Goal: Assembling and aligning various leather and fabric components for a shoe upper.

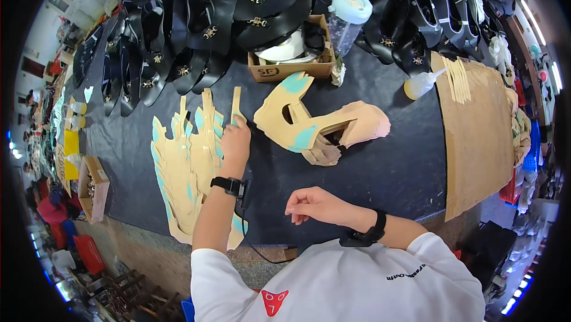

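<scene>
My left hand has its fingertips closed on the narrow end of a tan shoe-lining piece. My forearm hides much of that piece. Left of this hand lies a fanned layer of similar tan lining pieces with turquoise patches. Nearer to me, my right hand hovers over the black tabletop with its fingers loosely curled and nothing visible in them. Beyond it is a second pile of curved tan lining pieces, some with turquoise patches.
Black shoe uppers with metal ornaments line the far side. A cardboard box and a lidded cup stand before them. At right are a glue bottle and a cardboard sheet bearing thin strips; a small box sits left.
</scene>
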`<state>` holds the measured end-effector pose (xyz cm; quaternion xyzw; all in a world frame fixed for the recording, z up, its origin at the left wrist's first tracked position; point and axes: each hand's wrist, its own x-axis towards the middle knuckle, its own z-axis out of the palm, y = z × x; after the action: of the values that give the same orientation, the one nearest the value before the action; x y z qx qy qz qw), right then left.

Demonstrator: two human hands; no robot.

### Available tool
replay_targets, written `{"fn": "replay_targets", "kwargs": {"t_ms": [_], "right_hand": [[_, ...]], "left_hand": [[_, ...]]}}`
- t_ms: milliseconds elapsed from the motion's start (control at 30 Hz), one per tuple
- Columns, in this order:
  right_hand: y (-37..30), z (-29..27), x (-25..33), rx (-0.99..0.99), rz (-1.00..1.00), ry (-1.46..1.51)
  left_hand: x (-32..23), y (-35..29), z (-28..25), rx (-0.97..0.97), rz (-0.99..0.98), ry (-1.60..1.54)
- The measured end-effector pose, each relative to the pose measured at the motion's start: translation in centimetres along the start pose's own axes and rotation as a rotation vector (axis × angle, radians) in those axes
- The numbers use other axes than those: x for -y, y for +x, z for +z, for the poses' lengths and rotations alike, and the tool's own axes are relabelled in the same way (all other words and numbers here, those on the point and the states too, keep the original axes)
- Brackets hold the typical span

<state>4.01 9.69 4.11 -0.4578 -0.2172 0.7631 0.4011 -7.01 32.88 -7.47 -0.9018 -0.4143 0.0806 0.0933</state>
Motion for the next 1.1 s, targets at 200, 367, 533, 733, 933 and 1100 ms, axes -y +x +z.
{"fn": "replay_targets", "kwargs": {"t_ms": [200, 367, 533, 733, 933, 1100], "right_hand": [[0.6, -0.5, -1.3, -0.111, 0.002, 0.003], [1.7, -0.4, -1.4, -0.177, -0.181, 0.028], [0.9, 0.7, 1.0, 0.016, -0.333, 0.326], [-2.8, -2.6, 1.4, 0.119, -0.499, 0.792], [-8.9, -6.8, -0.3, 0.095, -0.528, 0.658], [-15.0, -10.1, -2.4, -0.786, -0.488, 0.184]], "left_hand": [[4.4, -1.0, -5.3, -0.526, -0.496, -0.828], [5.9, -3.6, -11.8, -0.534, -0.618, -1.927], [2.6, -8.6, -15.9, -0.26, -0.455, -2.333], [-5.6, -13.3, -17.8, 0.28, -0.183, -2.667], [-12.1, -12.9, -18.2, 0.657, -0.017, -2.63], [-18.4, -11.8, -19.0, 0.404, 0.052, -2.273]]}}
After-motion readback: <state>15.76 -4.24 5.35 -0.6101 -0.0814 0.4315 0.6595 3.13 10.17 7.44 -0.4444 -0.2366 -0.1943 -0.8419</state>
